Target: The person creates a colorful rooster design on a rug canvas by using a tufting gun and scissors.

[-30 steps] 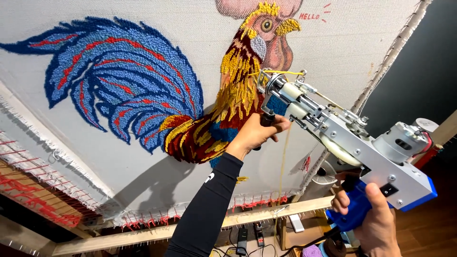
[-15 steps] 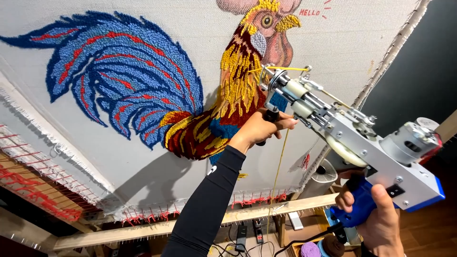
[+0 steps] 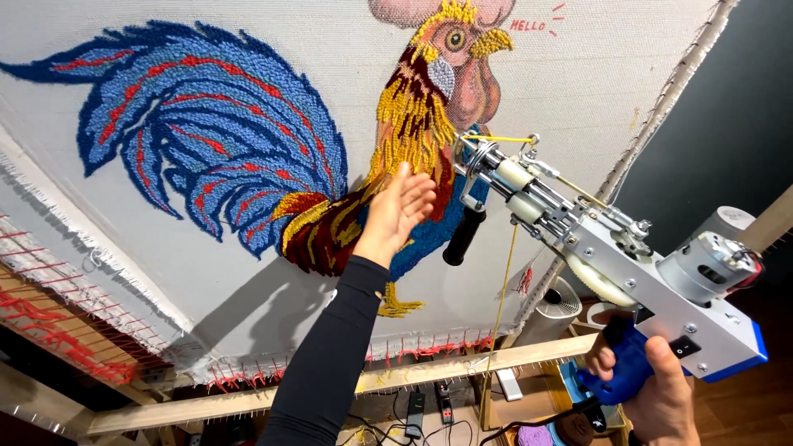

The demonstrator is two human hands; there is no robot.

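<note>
A white cloth stretched on a wooden frame carries a tufted rooster with a blue and red tail, yellow neck and pink comb. My right hand grips the blue handle of a silver tufting gun whose tip sits at the rooster's chest. A yellow yarn hangs from the gun. My left hand, in a black sleeve, is open with fingers straight, just left of the gun's black front grip and off it.
Under the frame lie a power strip, cables, a cardboard box and yarn. A white round appliance stands behind the frame's right side. A dark wall fills the upper right. Red yarn runs along the frame's nail strips.
My left hand has let go of the gun's black front grip and opened, moving left. The gun has stayed at the rooster's chest.
</note>
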